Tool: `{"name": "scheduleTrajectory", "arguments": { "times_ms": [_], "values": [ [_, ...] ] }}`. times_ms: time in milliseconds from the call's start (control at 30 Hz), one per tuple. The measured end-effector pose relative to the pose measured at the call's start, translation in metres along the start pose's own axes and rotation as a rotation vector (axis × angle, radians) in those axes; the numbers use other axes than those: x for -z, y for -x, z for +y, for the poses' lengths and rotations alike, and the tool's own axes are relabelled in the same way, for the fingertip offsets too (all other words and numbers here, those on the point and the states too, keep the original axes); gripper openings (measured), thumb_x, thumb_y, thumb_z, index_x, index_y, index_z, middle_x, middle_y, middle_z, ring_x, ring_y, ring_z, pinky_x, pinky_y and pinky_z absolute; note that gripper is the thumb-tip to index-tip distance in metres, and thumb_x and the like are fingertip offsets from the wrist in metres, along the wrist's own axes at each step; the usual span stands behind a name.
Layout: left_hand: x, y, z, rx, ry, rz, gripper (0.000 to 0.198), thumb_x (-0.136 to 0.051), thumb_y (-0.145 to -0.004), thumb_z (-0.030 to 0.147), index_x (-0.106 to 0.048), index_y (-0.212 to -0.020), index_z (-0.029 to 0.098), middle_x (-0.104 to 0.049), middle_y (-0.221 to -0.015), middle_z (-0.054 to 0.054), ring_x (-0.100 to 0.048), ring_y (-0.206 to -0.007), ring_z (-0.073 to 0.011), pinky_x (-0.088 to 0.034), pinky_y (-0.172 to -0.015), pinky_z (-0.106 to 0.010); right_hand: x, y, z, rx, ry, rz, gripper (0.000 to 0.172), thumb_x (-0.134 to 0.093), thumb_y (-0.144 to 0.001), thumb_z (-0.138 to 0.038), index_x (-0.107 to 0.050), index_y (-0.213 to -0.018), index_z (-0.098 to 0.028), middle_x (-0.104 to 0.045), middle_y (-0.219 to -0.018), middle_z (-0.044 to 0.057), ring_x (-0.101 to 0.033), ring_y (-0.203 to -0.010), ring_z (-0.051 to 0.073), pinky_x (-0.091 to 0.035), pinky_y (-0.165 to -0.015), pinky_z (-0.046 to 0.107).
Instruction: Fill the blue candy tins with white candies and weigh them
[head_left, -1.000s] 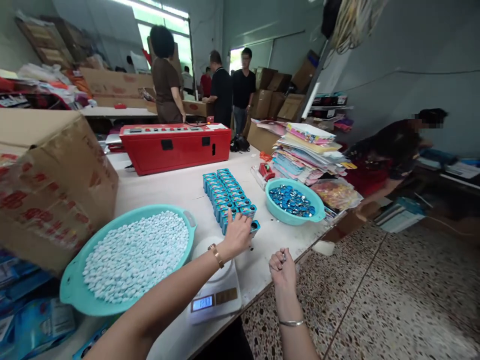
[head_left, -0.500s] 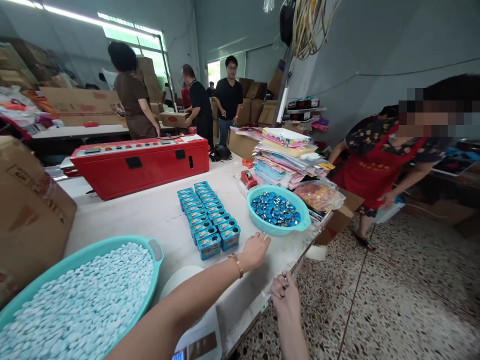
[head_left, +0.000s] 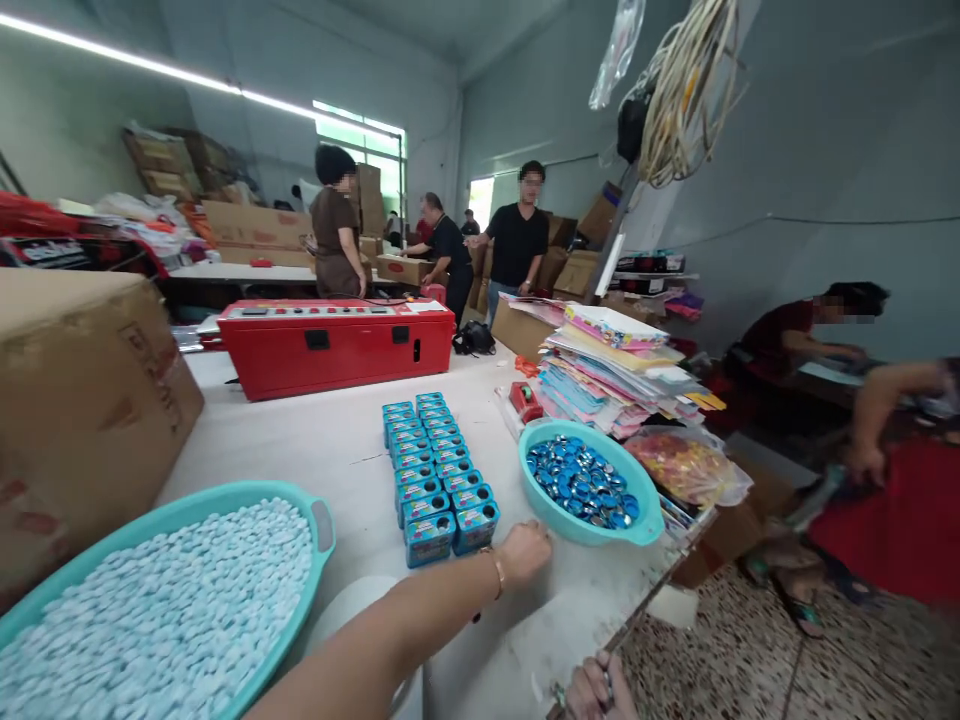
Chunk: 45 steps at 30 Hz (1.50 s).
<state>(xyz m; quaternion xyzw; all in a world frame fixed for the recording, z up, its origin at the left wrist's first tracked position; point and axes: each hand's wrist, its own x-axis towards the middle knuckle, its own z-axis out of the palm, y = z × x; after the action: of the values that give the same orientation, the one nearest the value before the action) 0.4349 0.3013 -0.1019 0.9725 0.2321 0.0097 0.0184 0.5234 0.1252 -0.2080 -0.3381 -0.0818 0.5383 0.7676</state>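
Observation:
My left hand (head_left: 525,556) rests by the white table (head_left: 491,655), fingers curled under, between the tins and the lid basin. What they hold, if anything, is hidden. My right hand (head_left: 600,688) is at the bottom edge, partly cut off, its fingers closed; a small shiny bit shows there, too unclear to name. Two rows of small blue tins (head_left: 429,538) with round openings on top stand left of my left hand. Beyond it is a turquoise basin (head_left: 651,528) of round blue-and-silver lids (head_left: 581,480). A larger turquoise basin (head_left: 321,545) holds pale blue tablet-like pieces (head_left: 180,600).
A round white plate (head_left: 352,605) lies partly under my left arm. Behind are a red machine (head_left: 337,350), a tape dispenser (head_left: 525,400) and a paper stack (head_left: 607,370). A carton (head_left: 82,390) stands at left. Several people work around; one in a red apron (head_left: 892,520) is at right.
The view has swung, so the table things sit lower. My left hand stays near the lid basin, its fingers more curled. My right hand is now lower in view. The red-aproned person has shifted right.

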Motion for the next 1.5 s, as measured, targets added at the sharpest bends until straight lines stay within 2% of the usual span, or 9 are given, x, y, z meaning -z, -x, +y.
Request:
{"name": "scheduleTrajectory", "arguments": {
  "times_ms": [167,367,567,800,900,1033,1200,1333,1500],
  "values": [
    [0.074,0.074,-0.022,0.131,0.046,0.282,0.024,-0.045,-0.092,0.011,-0.065,-0.103,0.017,-0.069,-0.099,-0.008,-0.064,-0.092,-0.0202,-0.053,-0.077,-0.031,-0.083,0.01,-0.002,-0.002,-0.043,-0.011,0.037,-0.082,-0.069,-0.043,-0.051,-0.073,-0.022,-0.033,-0.051,-0.012,-0.019,-0.034,0.003,-0.023,-0.031,0.014],
    [0.141,0.242,-0.082,0.698,0.016,0.705,0.035,-0.028,-0.1,0.017,-0.06,-0.115,0.015,-0.067,-0.108,-0.011,-0.059,-0.109,-0.0221,-0.038,-0.105,-0.045,-0.239,0.031,0.047,-0.171,0.082,-0.286,0.035,-0.076,-0.075,-0.044,-0.05,-0.078,-0.02,-0.033,-0.052,-0.013,-0.021,-0.036,0.003,-0.019,-0.033,0.014],
    [0.114,0.408,-0.074,0.921,0.065,0.446,0.031,-0.063,-0.085,0.023,-0.064,-0.116,0.018,-0.068,-0.115,-0.011,-0.057,-0.116,-0.0289,-0.044,-0.101,-0.046,-0.348,0.047,0.144,0.181,0.839,-0.718,0.031,-0.058,-0.086,-0.05,-0.06,-0.086,-0.019,-0.055,-0.069,-0.002,-0.048,-0.055,0.011,-0.044,-0.053,0.024],
    [0.048,0.574,0.005,1.312,0.162,0.804,0.036,-0.053,-0.091,0.035,-0.058,-0.123,0.019,-0.068,-0.118,-0.011,-0.062,-0.113,-0.0263,-0.05,-0.098,-0.045,-0.341,0.073,0.212,0.738,1.669,-1.545,0.046,-0.059,-0.087,-0.033,-0.058,-0.131,-0.02,-0.049,-0.141,0.019,-0.043,-0.129,0.034,-0.036,-0.105,0.053],
    [0.022,0.587,0.029,1.405,0.237,0.879,0.037,-0.05,-0.092,0.038,-0.058,-0.123,0.02,-0.069,-0.114,-0.011,-0.065,-0.109,-0.026,-0.054,-0.093,-0.044,-0.346,0.097,0.237,0.758,1.66,-1.862,0.046,-0.055,-0.089,-0.028,-0.056,-0.134,-0.023,-0.043,-0.148,0.016,-0.036,-0.136,0.034,-0.033,-0.107,0.054],
    [0.0,0.541,0.04,1.224,0.349,0.757,0.037,-0.051,-0.091,0.032,-0.059,-0.125,0.02,-0.067,-0.122,-0.013,-0.063,-0.115,-0.0265,-0.052,-0.098,-0.045,-0.363,0.1,0.259,0.706,1.741,-2.026,0.044,-0.053,-0.088,-0.023,-0.055,-0.132,-0.022,-0.041,-0.15,0.014,-0.033,-0.139,0.034,-0.035,-0.104,0.056],
    [-0.032,0.484,0.036,1.123,0.277,0.294,0.077,-0.071,-0.075,0.043,-0.048,-0.141,0.011,-0.048,-0.147,-0.022,-0.041,-0.137,-0.042,-0.034,-0.112,-0.061,-0.379,0.063,0.253,0.639,1.808,-1.776,0.024,-0.06,-0.079,-0.012,-0.066,-0.101,-0.019,-0.058,-0.126,0.014,-0.05,-0.116,0.03,-0.037,-0.099,0.051],
    [-0.063,0.488,0.03,1.092,0.113,0.25,0.068,-0.067,-0.078,0.036,-0.049,-0.142,0.021,-0.05,-0.147,-0.016,-0.045,-0.135,-0.0386,-0.037,-0.11,-0.057,-0.398,0.071,0.257,0.603,1.778,-1.486,0.009,-0.062,-0.076,-0.009,-0.063,-0.078,-0.018,-0.062,-0.095,0.008,-0.053,-0.101,0.026,-0.032,-0.102,0.054],
    [-0.079,0.523,0.016,1.072,-0.126,0.257,0.061,-0.05,-0.078,0.006,-0.057,-0.134,0.029,-0.06,-0.139,-0.008,-0.054,-0.128,-0.0304,-0.044,-0.106,-0.047,-0.409,0.107,0.294,0.78,1.772,-1.702,0.023,-0.059,-0.084,-0.028,-0.061,-0.105,-0.02,-0.057,-0.116,0.011,-0.05,-0.107,0.027,-0.037,-0.098,0.053]
  ]
}}
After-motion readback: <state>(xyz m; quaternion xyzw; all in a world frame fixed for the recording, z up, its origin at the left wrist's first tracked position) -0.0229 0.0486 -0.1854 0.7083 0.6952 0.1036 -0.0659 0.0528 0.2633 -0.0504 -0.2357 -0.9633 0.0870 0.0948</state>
